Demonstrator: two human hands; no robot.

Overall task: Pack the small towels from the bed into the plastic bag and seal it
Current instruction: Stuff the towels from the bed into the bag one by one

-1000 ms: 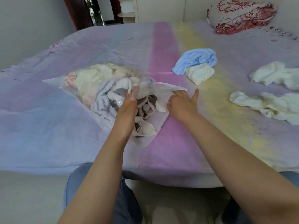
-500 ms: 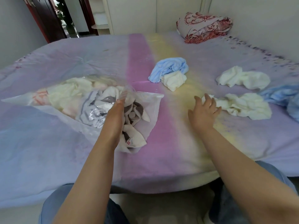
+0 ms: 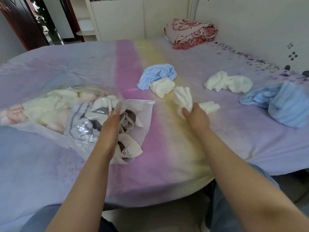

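Note:
A clear plastic bag (image 3: 137, 114) lies on the bed at the left, stuffed with several white, cream and grey-striped towels. My left hand (image 3: 110, 126) holds up the upper edge of the bag's mouth. A white towel with a red label (image 3: 128, 150) pokes out of the opening. My right hand (image 3: 196, 118) grips a white towel (image 3: 184, 97), lifted off the sheet to the right of the bag. Loose on the bed lie a blue towel (image 3: 158, 75) with a cream towel (image 3: 163, 87) against it, a white towel (image 3: 229, 82) and a blue towel (image 3: 284, 104) at the right.
The bed (image 3: 167, 156) has a pastel purple, pink and yellow sheet; its near edge runs in front of my knees. A red patterned folded quilt (image 3: 192, 33) sits at the far corner by the wall. A doorway (image 3: 50, 22) opens at the far left.
My right hand left the bag's mouth, went right to the white towel and now grips it, lifted. My left hand stays at the bag. The view has turned to the right.

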